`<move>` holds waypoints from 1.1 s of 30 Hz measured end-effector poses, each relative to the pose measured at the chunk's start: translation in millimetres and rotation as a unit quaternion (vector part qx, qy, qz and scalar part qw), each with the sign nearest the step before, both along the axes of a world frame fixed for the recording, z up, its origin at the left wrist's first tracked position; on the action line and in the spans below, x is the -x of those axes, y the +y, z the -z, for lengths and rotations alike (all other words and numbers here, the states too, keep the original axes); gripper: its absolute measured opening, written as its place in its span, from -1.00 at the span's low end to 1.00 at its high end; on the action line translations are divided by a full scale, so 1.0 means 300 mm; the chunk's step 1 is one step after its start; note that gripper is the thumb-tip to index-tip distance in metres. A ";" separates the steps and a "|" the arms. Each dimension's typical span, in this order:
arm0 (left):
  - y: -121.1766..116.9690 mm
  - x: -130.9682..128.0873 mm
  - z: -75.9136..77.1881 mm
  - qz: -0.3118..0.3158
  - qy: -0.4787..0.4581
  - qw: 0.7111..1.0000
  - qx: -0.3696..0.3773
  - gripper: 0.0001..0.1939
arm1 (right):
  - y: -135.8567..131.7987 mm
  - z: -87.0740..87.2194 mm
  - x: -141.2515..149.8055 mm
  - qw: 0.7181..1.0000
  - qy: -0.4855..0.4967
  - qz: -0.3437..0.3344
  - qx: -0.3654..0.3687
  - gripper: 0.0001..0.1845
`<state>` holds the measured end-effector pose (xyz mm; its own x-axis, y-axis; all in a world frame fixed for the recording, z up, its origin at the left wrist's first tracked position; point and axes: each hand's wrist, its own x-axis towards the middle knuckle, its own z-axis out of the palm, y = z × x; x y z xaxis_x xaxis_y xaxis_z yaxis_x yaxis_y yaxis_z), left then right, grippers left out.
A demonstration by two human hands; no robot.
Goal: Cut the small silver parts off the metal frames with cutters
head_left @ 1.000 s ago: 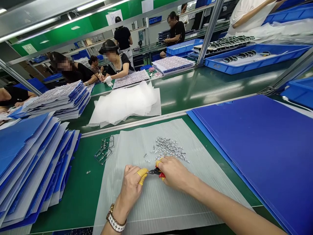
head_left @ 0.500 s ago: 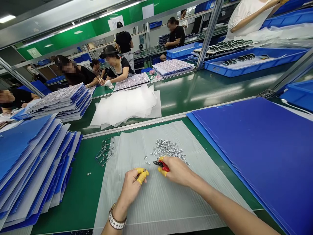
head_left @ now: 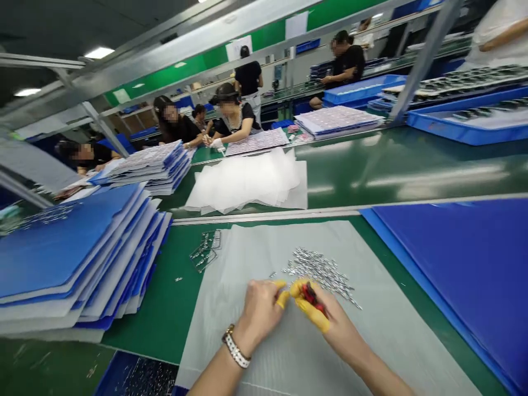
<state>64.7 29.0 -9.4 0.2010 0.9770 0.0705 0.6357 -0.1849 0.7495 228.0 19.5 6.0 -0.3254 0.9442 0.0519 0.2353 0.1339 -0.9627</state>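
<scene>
1. Your fingers (head_left: 300,290) on your right hand (head_left: 332,313), capped in yellow finger cots (head_left: 313,323), are curled closed around the red-handled side cutters (head_left: 312,300); the hand hides the cutters' tips.
2. Your left hand (head_left: 259,311) is just beside the right, its fingers drawn together. You can't tell from this view whether they pinch a tiny piece.
3. The small silver metal pieces (head_left: 319,272) lie in a loose heap just beyond your hands, on a translucent corrugated plastic sheet (head_left: 243,247), with a few strays at the heap's left edge.
4. The step in hand looks like trimming these pieces one by one. The next move appears to call for a firm pinch on one piece and a clear view of the cutter tips.
5. Metal frames (head_left: 205,250) lie at the sheet's far left corner, partly on the green bench mat (head_left: 140,313).
6. Further out, stacked blue corrugated sheets (head_left: 82,258) lie to your left, a large blue sheet (head_left: 454,275) to your right, and white foam sheets (head_left: 243,181) ahead.
</scene>
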 end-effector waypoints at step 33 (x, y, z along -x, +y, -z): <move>0.144 0.715 0.066 -0.321 0.242 0.912 -0.075 -0.83 | 0.495 0.079 0.755 0.850 -0.414 -0.165 -0.281 -0.82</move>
